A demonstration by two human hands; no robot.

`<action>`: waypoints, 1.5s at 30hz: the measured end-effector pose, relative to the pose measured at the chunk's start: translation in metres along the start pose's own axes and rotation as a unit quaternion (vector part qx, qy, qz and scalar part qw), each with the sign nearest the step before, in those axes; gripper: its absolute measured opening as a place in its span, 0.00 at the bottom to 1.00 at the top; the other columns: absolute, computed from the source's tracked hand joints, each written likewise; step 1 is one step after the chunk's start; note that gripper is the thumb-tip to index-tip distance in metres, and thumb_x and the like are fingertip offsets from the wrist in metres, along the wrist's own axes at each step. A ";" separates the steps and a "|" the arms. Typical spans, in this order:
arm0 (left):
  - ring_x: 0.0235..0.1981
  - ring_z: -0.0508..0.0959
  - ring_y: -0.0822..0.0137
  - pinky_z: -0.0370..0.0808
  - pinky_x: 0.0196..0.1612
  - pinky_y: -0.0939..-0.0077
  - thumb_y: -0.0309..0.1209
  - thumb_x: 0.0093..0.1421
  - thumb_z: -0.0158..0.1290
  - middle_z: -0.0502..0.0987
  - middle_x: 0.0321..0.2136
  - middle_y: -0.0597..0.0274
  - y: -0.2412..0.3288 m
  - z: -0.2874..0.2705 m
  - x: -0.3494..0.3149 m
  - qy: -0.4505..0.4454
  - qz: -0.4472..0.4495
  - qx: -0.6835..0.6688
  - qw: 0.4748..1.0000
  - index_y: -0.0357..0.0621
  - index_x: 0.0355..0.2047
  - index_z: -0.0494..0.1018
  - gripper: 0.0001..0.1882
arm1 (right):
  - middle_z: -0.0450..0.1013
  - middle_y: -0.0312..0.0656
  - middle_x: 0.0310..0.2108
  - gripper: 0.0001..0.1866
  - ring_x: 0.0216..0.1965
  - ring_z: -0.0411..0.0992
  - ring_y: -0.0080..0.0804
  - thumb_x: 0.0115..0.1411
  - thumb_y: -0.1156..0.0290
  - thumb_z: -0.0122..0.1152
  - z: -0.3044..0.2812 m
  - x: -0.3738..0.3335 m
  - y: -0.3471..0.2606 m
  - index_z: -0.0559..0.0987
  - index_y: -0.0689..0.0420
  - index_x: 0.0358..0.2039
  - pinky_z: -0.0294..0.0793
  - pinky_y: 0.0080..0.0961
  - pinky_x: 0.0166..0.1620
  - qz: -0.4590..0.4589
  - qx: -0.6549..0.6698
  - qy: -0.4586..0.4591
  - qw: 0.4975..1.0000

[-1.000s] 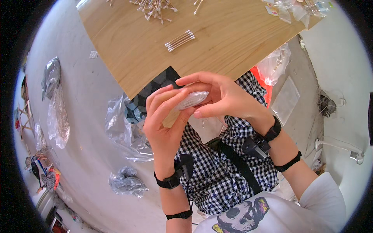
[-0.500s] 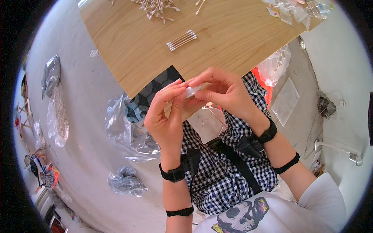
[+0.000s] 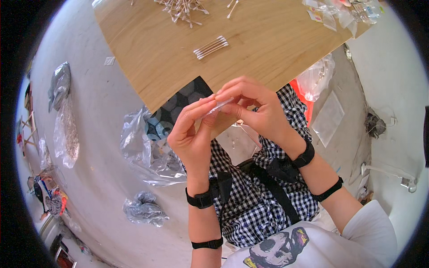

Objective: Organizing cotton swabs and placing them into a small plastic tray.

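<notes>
Just over the near edge of the wooden table (image 3: 156,49), a small clear plastic bag (image 3: 218,107) is pinched between both hands. My left hand (image 3: 192,127) grips its left side between thumb and fingertips. My right hand (image 3: 257,107) holds the other side, thumb below and fingers curled above, and the fingertips of both hands almost meet. Fingers hide much of the bag. Beyond them, a neat row of several cotton swabs (image 3: 211,48) lies on the table. A loose pile of cotton swabs (image 3: 181,11) is at the far side, with a single swab (image 3: 233,9) right of it.
A dark patterned sheet (image 3: 190,98) covers the near table corner. Clear packaging (image 3: 344,13) lies at the far right. A red and clear bag (image 3: 315,78) hangs by the right edge. Crumpled plastic bags (image 3: 145,209) and a flat clear bag (image 3: 329,118) lie on the floor.
The bag between my fingers was bunched and now looks flatter and stretched along a line. My right thumb has shifted slightly. The swabs stay in place.
</notes>
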State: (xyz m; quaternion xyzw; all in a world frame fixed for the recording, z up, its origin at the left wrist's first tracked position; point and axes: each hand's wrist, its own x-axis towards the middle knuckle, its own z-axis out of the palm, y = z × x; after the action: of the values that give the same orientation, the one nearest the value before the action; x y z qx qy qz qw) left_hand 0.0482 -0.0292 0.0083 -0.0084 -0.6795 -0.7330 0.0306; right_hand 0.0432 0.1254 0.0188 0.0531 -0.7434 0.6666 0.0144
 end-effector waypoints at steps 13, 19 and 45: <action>0.44 0.79 0.67 0.74 0.48 0.78 0.21 0.61 0.55 0.80 0.42 0.49 -0.002 0.013 -0.008 0.079 -0.052 -0.092 0.991 0.33 0.52 0.68 0.19 | 0.76 0.34 0.31 0.08 0.30 0.74 0.16 0.58 0.72 0.66 -0.002 0.002 -0.004 0.77 0.60 0.34 0.73 0.14 0.33 0.187 0.164 -0.013 0.969; 0.45 0.79 0.66 0.73 0.51 0.75 0.22 0.62 0.53 0.78 0.45 0.46 -0.002 0.008 -0.002 0.049 -0.077 -0.071 0.993 0.33 0.56 0.65 0.22 | 0.76 0.35 0.32 0.11 0.32 0.76 0.19 0.58 0.70 0.66 -0.009 0.012 0.001 0.76 0.61 0.35 0.76 0.15 0.33 0.216 0.216 -0.030 0.952; 0.38 0.79 0.74 0.75 0.45 0.81 0.24 0.59 0.58 0.82 0.39 0.57 -0.021 0.006 -0.011 0.031 0.032 0.001 0.999 0.34 0.40 0.80 0.09 | 0.78 0.36 0.31 0.06 0.31 0.73 0.18 0.56 0.79 0.61 0.007 -0.017 0.012 0.81 0.61 0.35 0.73 0.17 0.33 0.006 0.033 0.072 0.997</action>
State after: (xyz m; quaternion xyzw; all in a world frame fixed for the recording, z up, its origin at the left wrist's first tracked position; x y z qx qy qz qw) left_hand 0.0580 -0.0218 -0.0126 -0.0074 -0.6782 -0.7310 0.0753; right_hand 0.0591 0.1211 0.0051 0.0011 -0.7185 0.6927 0.0618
